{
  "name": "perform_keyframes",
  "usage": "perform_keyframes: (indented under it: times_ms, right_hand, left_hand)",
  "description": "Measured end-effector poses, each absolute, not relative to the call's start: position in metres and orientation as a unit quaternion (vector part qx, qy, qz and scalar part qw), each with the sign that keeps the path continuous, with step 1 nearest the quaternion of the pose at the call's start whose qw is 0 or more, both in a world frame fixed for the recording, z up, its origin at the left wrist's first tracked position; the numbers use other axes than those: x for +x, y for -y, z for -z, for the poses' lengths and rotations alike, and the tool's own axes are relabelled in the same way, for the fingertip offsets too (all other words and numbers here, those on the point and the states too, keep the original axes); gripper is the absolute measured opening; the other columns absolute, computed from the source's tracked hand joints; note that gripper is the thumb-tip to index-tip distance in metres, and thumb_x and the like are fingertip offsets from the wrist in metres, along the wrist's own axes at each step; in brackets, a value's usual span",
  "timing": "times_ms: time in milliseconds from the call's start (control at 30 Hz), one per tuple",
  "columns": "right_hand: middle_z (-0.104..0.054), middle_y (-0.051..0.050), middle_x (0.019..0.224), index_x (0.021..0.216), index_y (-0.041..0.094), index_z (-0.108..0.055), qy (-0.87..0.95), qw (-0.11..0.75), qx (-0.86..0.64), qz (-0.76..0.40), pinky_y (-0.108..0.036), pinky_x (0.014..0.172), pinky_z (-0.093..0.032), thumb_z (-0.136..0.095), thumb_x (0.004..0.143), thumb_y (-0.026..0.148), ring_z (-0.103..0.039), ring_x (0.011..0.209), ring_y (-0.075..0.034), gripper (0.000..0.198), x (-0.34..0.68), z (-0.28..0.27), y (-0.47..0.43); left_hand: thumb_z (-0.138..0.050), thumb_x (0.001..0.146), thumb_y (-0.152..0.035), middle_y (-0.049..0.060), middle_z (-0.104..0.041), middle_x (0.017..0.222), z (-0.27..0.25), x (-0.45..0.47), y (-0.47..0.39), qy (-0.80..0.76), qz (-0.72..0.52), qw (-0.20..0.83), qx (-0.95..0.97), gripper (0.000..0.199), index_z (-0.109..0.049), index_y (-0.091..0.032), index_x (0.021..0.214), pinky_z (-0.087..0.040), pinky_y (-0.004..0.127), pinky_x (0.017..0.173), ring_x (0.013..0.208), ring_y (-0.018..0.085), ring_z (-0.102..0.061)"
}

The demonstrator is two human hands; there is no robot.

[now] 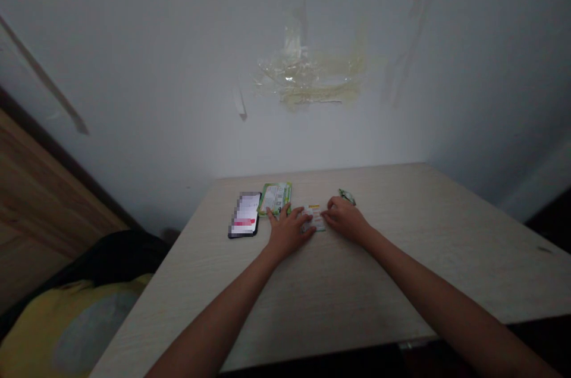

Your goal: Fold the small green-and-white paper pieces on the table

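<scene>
A small white printed card (317, 224) with a yellow strip and greenish edge lies on the table between my hands. My left hand (289, 228) rests with fingers spread, its fingertips on the card's left side and its outer fingers by a green-and-white printed packet (275, 194). At the card's right edge, my right hand (345, 218) is curled in a pinch. Whether the card's edge is lifted is too small to tell. Just behind the right hand sits a small crumpled green wrapper (347, 194).
A phone (245, 217) with its screen lit lies left of the packet. The pale wooden table (383, 294) meets a wall (178, 68) bearing peeling clear tape (312, 77). A yellow-and-grey cushion or cloth (75, 327) is beyond the table's left edge.
</scene>
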State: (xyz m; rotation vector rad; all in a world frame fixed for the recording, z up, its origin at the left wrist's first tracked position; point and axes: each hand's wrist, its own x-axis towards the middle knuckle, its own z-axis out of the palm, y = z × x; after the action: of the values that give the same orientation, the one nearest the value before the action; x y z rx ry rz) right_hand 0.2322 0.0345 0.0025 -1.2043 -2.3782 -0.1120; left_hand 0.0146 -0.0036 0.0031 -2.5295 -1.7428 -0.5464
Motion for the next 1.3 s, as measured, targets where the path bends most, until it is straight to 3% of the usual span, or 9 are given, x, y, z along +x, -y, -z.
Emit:
perform_keyframes:
  times_ms: [767, 1133, 1300]
  right_hand:
    - [-0.057, -0.011, 0.110, 0.122, 0.025, -0.060, 0.839, 0.124, -0.522, 0.087, -0.033, 0.082, -0.039, -0.041, 0.098, 0.033, -0.052, 0.102, -0.024, 0.032, 0.216, -0.007, -0.036]
    - [-0.058, -0.010, 0.114, 0.127, 0.025, -0.058, 0.842, 0.180, -0.506, 0.059, -0.037, 0.089, -0.038, -0.044, 0.097, 0.033, -0.051, 0.105, -0.023, 0.034, 0.223, 0.002, -0.039]
    - [-0.060, -0.009, 0.111, 0.116, 0.022, -0.066, 0.855, 0.242, -0.458, 0.002, -0.036, 0.090, -0.041, -0.050, 0.094, 0.029, -0.054, 0.102, -0.021, 0.029, 0.231, 0.013, -0.047]
  left_hand:
    - [-0.052, 0.085, -0.057, -0.004, -0.054, 0.137, -0.003, 0.015, 0.001, 0.552, 0.173, 0.012, -0.816, 0.034, -0.061, -0.043, 0.115, 0.009, 0.081, 0.099, 0.137, 0.036, -0.030]
    - [-0.050, 0.086, -0.057, -0.003, -0.055, 0.136, -0.003, 0.014, 0.003, 0.551, 0.176, 0.026, -0.815, 0.034, -0.061, -0.043, 0.114, 0.009, 0.080, 0.100, 0.137, 0.036, -0.030]
    - [-0.050, 0.087, -0.056, -0.003, -0.055, 0.136, -0.004, 0.014, 0.005, 0.545, 0.180, 0.030, -0.818, 0.035, -0.060, -0.041, 0.116, 0.011, 0.078, 0.102, 0.137, 0.035, -0.030]
